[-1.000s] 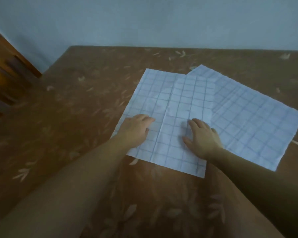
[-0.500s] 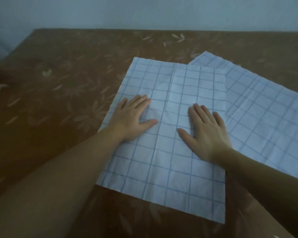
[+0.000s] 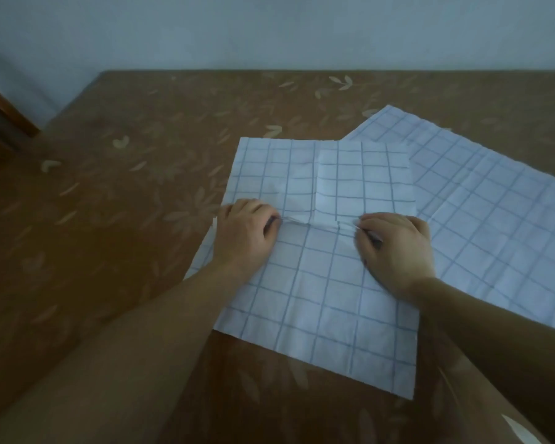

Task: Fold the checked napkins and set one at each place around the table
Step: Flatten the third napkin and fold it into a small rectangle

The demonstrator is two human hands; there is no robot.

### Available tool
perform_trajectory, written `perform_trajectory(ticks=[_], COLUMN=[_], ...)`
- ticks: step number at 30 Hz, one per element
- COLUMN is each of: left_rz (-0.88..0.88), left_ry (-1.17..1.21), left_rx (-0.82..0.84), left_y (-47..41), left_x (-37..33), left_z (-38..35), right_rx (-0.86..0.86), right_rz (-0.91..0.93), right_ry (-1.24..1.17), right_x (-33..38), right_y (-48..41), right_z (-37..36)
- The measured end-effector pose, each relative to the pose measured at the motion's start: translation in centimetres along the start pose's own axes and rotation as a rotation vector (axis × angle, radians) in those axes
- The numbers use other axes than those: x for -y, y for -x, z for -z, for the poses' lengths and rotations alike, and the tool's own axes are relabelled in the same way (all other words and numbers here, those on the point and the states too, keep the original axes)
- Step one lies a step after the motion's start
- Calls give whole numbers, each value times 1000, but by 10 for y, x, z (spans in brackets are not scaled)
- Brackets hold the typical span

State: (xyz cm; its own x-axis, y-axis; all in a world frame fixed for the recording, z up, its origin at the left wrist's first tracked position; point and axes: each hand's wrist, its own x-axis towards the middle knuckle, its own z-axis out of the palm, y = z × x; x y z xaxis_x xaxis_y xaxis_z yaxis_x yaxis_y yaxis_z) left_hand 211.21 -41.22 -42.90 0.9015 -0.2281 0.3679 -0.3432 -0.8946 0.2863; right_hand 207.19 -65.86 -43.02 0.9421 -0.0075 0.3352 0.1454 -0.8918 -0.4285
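Hands, left hand (image 3: 244,232) and right hand (image 3: 394,248), curl closed, pinching the near napkin (image 3: 321,283) along its middle crease.

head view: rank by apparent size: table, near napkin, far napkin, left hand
1. table
2. near napkin, and far napkin: unsure, since the far one is cropped and partly covered
3. left hand

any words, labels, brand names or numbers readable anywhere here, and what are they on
None: no text, label, brand or number shows anywhere in this view.
The near napkin carries only a blue check grid, pinched by the left hand and right hand.
The second napkin shows the same grid, no print.
The brown tablecloth has only a pale leaf pattern.
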Motion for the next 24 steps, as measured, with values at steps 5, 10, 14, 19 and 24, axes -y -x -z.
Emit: perform_trajectory(ticks=[5,10,14,19,24], left_rz=[-56,-225,-284,-312,-376], left_ry=[56,31,27,-47,-245], left_rx=[46,108,140,129,45], left_y=[-2,-1,4,35,80], left_x=[-7,-31,-51,-67,-69], left_z=[51,122,179,258,355], right_rx=[60,230,245,236,436], right_rz=[70,197,308,339,412], right_ry=[-14,64,75,89,14], right_x=[20,61,118,178,239], right_y=[8,7,8,28,60], right_z=[31,92,130,175,243])
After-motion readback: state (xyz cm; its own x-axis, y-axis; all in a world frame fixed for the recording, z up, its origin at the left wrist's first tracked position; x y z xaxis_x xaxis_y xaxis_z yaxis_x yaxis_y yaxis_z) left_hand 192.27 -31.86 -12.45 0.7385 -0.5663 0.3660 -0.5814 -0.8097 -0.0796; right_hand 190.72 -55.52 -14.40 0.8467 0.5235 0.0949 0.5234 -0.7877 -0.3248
